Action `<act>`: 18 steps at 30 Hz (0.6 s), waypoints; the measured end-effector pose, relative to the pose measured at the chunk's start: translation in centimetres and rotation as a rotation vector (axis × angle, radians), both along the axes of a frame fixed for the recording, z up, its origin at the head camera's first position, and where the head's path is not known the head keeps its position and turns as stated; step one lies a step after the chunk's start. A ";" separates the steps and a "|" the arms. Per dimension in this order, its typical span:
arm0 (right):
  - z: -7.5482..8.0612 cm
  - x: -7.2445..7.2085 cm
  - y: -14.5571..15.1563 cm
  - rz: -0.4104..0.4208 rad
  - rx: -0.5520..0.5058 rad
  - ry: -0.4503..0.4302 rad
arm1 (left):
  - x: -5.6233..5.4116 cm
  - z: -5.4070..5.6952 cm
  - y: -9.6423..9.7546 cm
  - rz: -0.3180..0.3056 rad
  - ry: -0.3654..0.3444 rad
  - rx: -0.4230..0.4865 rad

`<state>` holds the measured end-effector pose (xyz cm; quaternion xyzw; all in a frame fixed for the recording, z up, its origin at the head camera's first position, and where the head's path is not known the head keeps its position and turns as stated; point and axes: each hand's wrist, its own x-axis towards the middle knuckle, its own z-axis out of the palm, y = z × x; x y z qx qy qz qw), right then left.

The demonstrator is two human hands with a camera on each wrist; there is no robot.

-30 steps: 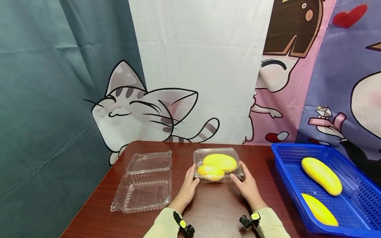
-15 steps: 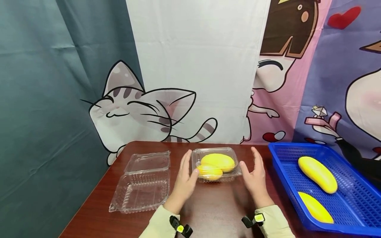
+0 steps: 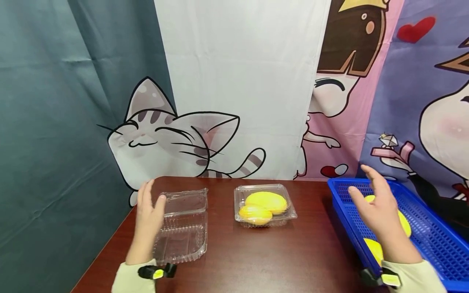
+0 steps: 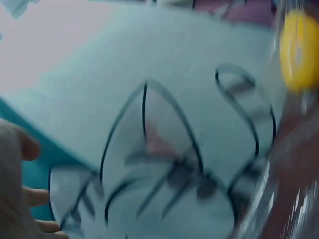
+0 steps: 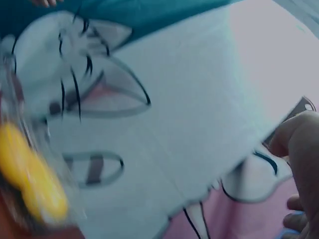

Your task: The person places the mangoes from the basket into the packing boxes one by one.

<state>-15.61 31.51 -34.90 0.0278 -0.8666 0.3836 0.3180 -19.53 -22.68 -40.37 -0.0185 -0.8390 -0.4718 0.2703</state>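
Left hand (image 3: 148, 217) and right hand (image 3: 379, 207) spread, closed box (image 3: 291, 215) between

Near the left edge of the bench (image 3: 249, 260), the left hand hangs with thumb and fingers apart, overlapping the left side of an unfolded clear container (image 3: 185, 234); whether they touch cannot be told. Near the middle of the bench's back edge sits the closed box, two yellow fruits (image 3: 266, 201) inside. At the bench's right side is a blue basket (image 3: 430, 244) with more yellow fruits (image 3: 404, 224), partly hidden behind the right hand, whose thumb and fingers are also apart.
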 end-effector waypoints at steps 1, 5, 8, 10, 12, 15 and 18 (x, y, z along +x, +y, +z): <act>0.0 0.2 1.1 -0.021 0.046 -0.054 | 0.0 -0.3 -1.2 0.003 -0.080 -0.032; -0.9 0.2 5.1 -0.045 0.228 -0.248 | -0.7 -2.6 -5.1 -0.053 -0.347 -0.113; -2.1 -0.1 7.8 -0.003 0.334 -0.380 | -1.6 -4.9 -7.3 -0.123 -0.506 -0.051; -3.0 -0.3 9.2 0.036 0.382 -0.488 | -2.1 -6.4 -8.5 -0.171 -0.580 0.022; -3.9 -0.4 10.4 0.086 0.418 -0.589 | -2.4 -7.7 -9.5 -0.230 -0.610 0.123; -5.3 -0.3 11.5 0.147 0.440 -0.724 | -2.5 -9.3 -10.4 -0.330 -0.574 0.285; -6.6 0.3 12.1 0.213 0.404 -0.836 | -2.1 -10.9 -10.8 -0.447 -0.478 0.455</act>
